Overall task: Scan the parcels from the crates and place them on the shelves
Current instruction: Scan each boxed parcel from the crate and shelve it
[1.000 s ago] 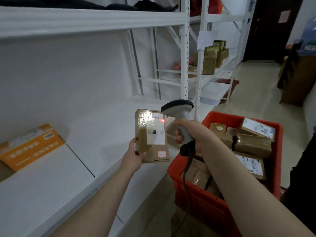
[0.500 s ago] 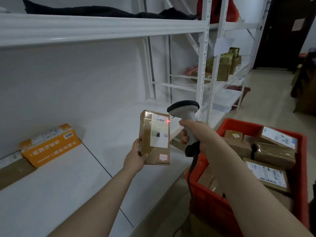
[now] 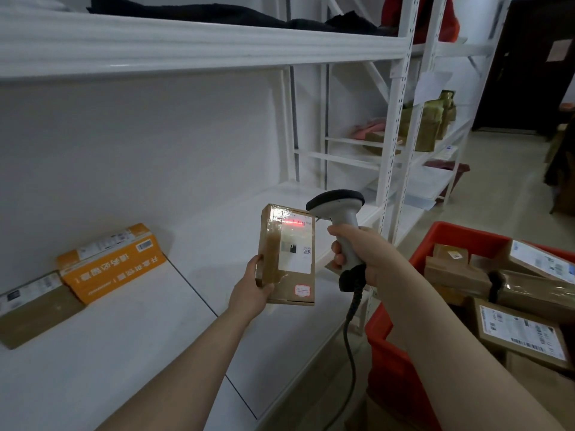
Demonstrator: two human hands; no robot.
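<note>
One brown cardboard parcel (image 3: 287,275) is held upright in the air over the front edge of the white shelf (image 3: 140,337), between the shelf and the red crate (image 3: 392,353). The left hand (image 3: 250,292) grips it at its lower left corner, thumb on the taped front face and fingers curled round behind. The parcel carries one large white label (image 3: 295,253) and one small red-printed sticker (image 3: 302,290) near its bottom edge. A red scan line (image 3: 292,223) lies across the top of the label. Just to the right of the parcel, not touching it, is one grey handheld barcode scanner (image 3: 337,209). The right hand (image 3: 361,253) is wrapped fully round its handle, and the head points at the label. Its black cable (image 3: 351,331) hangs down in front of the crate. The crate sits at lower right and holds at least five brown parcels; two of them, one (image 3: 541,262) and another (image 3: 522,334), show large white labels face up. Two boxes lie towards the rear left of the shelf: an orange carton (image 3: 112,262) and, against its left side, a brown box (image 3: 31,309). A black cloth (image 3: 233,17) lies on the shelf above. In the further shelving bay stand several brown parcels (image 3: 426,126), too blurred to count.
</note>
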